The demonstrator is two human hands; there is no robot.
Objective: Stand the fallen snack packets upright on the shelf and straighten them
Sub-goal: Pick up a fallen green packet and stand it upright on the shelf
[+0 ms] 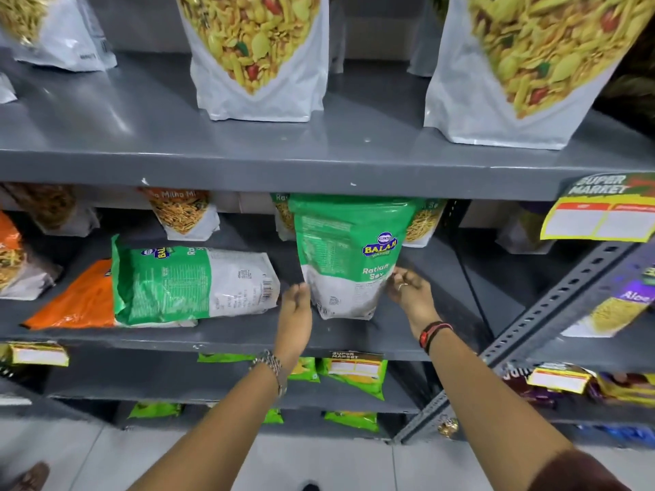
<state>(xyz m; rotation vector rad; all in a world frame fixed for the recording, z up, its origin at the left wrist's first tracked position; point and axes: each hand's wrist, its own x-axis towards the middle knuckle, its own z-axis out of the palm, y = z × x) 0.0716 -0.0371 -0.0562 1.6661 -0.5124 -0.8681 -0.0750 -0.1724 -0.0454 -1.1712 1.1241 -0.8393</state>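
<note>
A green and white Ratlami Sev packet (pixel 349 253) stands upright on the middle grey shelf (pixel 248 333), its back facing me. My left hand (pixel 296 310) lies flat against its lower left edge and my right hand (pixel 407 290) pinches its lower right edge. To the left, a second green and white packet (pixel 188 285) lies on its side, resting on an orange packet (pixel 76 301) that also lies flat. More packets stand upright behind them at the back of the shelf.
Large white namkeen pouches (pixel 258 54) stand on the upper shelf. An orange packet (pixel 14 256) leans at the far left. A slotted metal upright (pixel 553 313) slants across the right. Yellow price tags (pixel 599 214) hang from shelf edges. Green packets sit on lower shelves.
</note>
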